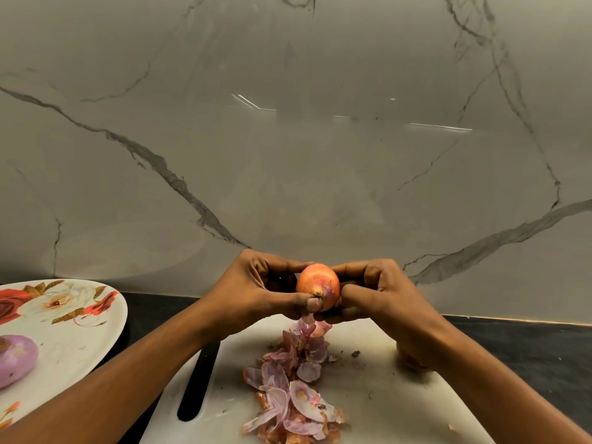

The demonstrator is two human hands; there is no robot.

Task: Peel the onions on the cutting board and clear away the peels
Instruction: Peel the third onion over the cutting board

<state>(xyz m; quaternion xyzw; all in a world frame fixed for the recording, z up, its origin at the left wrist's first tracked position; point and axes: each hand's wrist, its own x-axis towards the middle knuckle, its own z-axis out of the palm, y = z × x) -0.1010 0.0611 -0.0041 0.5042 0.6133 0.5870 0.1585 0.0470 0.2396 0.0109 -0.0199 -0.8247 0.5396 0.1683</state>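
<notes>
An orange-skinned onion [317,285] is held in the air above the white cutting board [384,389]. My left hand [256,296] grips it from the left, thumb at the root end. My right hand [374,293] grips it from the right, fingers curled round its side. A strip of pink peel [309,320] hangs under the onion. A pile of purple and pink peels [291,389] lies on the board below. Another onion [408,358] shows partly behind my right forearm on the board.
A floral plate [67,318] stands at the left with a peeled purple onion [14,360] on it. The board has a dark handle slot [198,382]. The counter is dark; a marble wall [288,139] rises behind.
</notes>
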